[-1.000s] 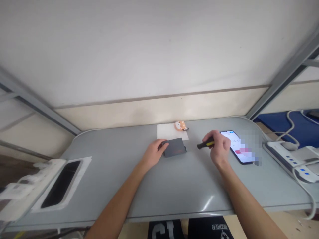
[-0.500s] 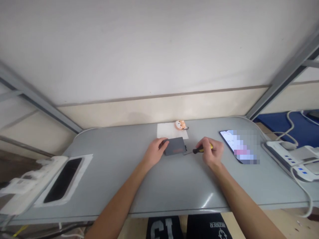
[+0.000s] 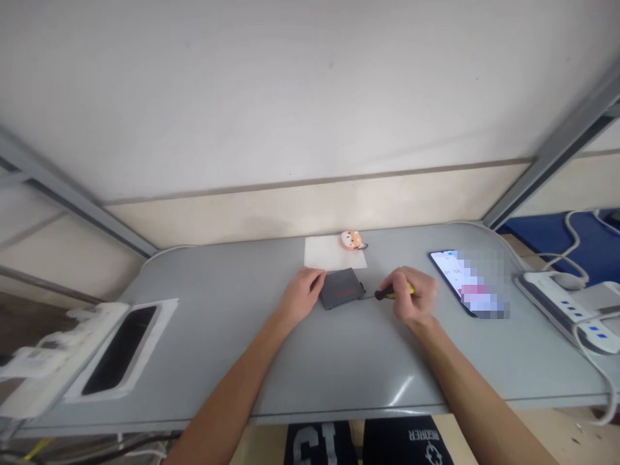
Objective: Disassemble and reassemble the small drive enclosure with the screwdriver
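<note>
A flat dark grey box (image 3: pixel 341 289) with faint reddish lettering lies at the middle of the grey table. My left hand (image 3: pixel 304 290) grips its left edge, thumb and fingers closed on it. In my right hand (image 3: pixel 414 294) is a screwdriver (image 3: pixel 386 292) with a black and yellow handle, my fingers wrapped round it. Its thin shaft points left, and the tip reaches the box's right side near a small dark part. Whether the tip is inside the box I cannot tell.
Behind the box lie a white paper (image 3: pixel 324 252) and an orange-and-white animal-face case (image 3: pixel 352 240). A lit phone (image 3: pixel 455 271) and a white power strip (image 3: pixel 566 310) with cables are on the right. On the left are a dark phone (image 3: pixel 121 349) and another power strip (image 3: pixel 72 361).
The box has tilted and turned slightly in my left hand, so more of its top face shows. My right hand keeps the screwdriver tip at its right side.
</note>
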Motion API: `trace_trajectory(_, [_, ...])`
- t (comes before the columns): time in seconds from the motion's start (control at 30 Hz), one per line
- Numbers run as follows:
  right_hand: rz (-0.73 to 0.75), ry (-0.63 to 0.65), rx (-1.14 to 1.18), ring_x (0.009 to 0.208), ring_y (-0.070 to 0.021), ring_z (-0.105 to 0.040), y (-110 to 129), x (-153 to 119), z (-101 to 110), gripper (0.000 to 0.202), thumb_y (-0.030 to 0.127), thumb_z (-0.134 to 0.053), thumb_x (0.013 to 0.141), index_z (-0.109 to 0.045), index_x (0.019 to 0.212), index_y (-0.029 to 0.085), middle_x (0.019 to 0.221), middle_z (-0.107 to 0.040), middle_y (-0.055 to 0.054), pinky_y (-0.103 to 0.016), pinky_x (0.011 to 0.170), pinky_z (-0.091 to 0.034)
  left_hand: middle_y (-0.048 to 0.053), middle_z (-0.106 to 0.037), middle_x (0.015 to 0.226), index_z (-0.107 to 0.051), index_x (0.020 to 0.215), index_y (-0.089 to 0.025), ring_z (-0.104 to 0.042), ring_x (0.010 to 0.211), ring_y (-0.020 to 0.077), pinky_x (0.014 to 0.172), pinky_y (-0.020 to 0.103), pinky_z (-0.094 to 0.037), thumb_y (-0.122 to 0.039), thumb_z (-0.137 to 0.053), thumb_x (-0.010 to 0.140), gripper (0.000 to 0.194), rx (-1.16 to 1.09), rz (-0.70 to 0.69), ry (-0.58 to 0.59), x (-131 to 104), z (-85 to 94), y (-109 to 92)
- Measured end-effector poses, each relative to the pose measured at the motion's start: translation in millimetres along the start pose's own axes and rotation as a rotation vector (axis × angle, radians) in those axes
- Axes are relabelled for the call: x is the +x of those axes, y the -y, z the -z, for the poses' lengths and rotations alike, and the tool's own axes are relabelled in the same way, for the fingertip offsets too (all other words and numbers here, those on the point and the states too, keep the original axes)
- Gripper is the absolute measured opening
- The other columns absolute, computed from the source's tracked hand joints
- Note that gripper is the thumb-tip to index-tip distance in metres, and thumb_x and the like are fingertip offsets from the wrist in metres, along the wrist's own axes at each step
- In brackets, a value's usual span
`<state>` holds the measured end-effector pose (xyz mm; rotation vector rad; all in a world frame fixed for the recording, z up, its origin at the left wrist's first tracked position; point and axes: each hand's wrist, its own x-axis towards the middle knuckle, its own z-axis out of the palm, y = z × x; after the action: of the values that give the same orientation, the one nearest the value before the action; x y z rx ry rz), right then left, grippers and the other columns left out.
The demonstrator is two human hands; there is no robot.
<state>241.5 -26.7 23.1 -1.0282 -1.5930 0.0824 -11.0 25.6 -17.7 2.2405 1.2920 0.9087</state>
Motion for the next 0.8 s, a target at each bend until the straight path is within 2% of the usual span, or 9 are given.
trace_trajectory(0.17, [-0.072, -0.047, 0.027, 0.045, -0.0106, -0.052, -0.1, -0.3, 1.3, 0.046, 0.018, -0.042, 0.097, -0.061, 0.055, 0.019, 0.049, -0.060, 0.000, -0.026, 0.050, -0.037, 0.006, -0.072, 0.106, -0.068, 0.111, -0.023, -0.067, 0.099, 0.0194, 0.092, 0.037, -0.055, -0.025, -0.051, 0.103, 0.019, -0.003, -0.020, -0.018, -2.2, 1.0, -3.9])
trace_trajectory(0.3, [-0.079, -0.062, 0.021, 0.045, -0.0104, -0.053, 0.2, -0.5, 1.2, 0.047, 0.019, -0.042, 0.097, -0.062, 0.055, 0.019, 0.049, -0.060, 0.000, -0.026, 0.050, -0.037, 0.007, -0.069, 0.115, -0.065, 0.121, -0.025, -0.065, 0.110, 0.0208, 0.100, 0.040, -0.054, -0.024, -0.055, 0.101, 0.023, -0.027, -0.089, 0.031, -3.8, 4.7, -8.4])
trace_trajectory(0.5, [-0.067, -0.051, 0.026, 0.045, -0.0097, -0.052, -0.3, 0.0, 1.4, 0.046, 0.017, -0.042, 0.097, -0.061, 0.054, 0.019, 0.050, -0.060, 0.001, -0.026, 0.050, -0.036, 0.006, -0.069, 0.119, -0.067, 0.119, -0.026, -0.065, 0.114, 0.0197, 0.105, 0.041, -0.053, -0.025, -0.053, 0.102, 0.022, -0.073, -0.091, 0.059, -3.7, 4.9, -8.3])
trace_trajectory(0.8, [-0.086, -0.049, 0.058, 0.043, -0.0094, -0.050, 1.7, -1.4, 1.6, 0.048, 0.019, -0.043, 0.097, -0.060, 0.053, 0.019, 0.048, -0.058, 0.001, -0.026, 0.048, -0.035, 0.006, -0.070, 0.117, -0.068, 0.116, -0.026, -0.066, 0.112, 0.0194, 0.103, 0.040, -0.054, -0.024, -0.054, 0.101, 0.021, -0.078, -0.084, 0.034, -3.7, 2.4, -8.0])
